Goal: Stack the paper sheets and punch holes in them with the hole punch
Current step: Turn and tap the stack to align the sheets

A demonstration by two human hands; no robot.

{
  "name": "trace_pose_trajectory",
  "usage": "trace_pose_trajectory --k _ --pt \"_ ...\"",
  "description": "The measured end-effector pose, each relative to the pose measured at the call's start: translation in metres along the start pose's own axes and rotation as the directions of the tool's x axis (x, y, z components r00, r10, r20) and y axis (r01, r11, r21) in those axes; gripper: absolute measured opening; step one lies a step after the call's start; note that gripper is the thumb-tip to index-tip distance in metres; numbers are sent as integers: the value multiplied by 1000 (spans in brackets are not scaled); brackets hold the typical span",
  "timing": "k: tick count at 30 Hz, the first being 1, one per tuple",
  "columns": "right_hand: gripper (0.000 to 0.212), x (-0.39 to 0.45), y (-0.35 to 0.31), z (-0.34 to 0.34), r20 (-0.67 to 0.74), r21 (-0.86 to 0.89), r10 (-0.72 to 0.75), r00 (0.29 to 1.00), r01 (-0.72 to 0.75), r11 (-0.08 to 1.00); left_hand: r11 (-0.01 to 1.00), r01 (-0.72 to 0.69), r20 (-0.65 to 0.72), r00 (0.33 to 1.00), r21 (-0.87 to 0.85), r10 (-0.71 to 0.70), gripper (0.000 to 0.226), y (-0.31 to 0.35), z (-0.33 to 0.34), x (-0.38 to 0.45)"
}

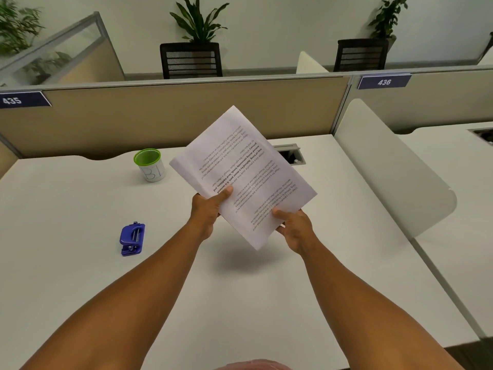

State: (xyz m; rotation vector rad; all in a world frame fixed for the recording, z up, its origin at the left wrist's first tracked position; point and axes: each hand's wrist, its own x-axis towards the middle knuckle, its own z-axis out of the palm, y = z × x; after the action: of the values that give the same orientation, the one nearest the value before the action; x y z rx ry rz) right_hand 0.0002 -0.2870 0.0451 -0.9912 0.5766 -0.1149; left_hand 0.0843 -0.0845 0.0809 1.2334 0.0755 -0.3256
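A stack of white printed paper sheets (241,166) is held in the air above the desk, tilted, with its text upside down to me. My left hand (209,206) grips the stack's near left edge, thumb on top. My right hand (293,227) grips the near right corner, thumb on the page. The blue hole punch (132,239) lies on the white desk (80,209), to the left of my left forearm, apart from both hands.
A white cup with a green rim (149,164) stands on the desk behind the punch. A cable port (290,154) sits at the desk's back, partly behind the sheets. Beige partitions (160,116) close the back; a white divider (386,166) bounds the right side.
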Motion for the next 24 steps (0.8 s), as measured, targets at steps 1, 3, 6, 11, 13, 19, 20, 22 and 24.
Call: trace_pose_trajectory --k 1,3,6,11,13,19,20,22,24 --pt "47 1 0 -2 -15 -8 -16 1000 15 1000 999 -9 2 1000 35 9 39 1 -1 1" --pt "48 2 0 -7 -74 0 -47 996 47 999 992 -26 -4 1000 124 27 40 6 -5 3" --pt "42 5 -3 -18 -136 -26 -81 987 78 997 968 -50 12 999 248 49 45 13 -14 6" --pt "29 5 -8 -30 -110 -221 -164 980 136 966 903 -98 61 995 419 80 40 22 -24 8" --pt "28 5 -9 -30 -69 -293 -177 982 150 944 879 -100 63 995 467 79 37 24 -25 7" --pt "22 3 -13 -16 28 -465 -237 971 223 857 839 -132 75 991 528 109 31 17 -19 2" --pt "20 2 -13 -15 31 -484 -247 969 230 844 839 -142 79 990 525 118 31 16 -19 1" --pt "19 1 -12 -13 38 -516 -259 965 241 822 835 -168 95 986 523 139 31 12 -21 -1" --pt "20 -1 -10 -14 56 -551 -250 967 239 800 826 -174 106 985 536 139 32 7 -25 -2"
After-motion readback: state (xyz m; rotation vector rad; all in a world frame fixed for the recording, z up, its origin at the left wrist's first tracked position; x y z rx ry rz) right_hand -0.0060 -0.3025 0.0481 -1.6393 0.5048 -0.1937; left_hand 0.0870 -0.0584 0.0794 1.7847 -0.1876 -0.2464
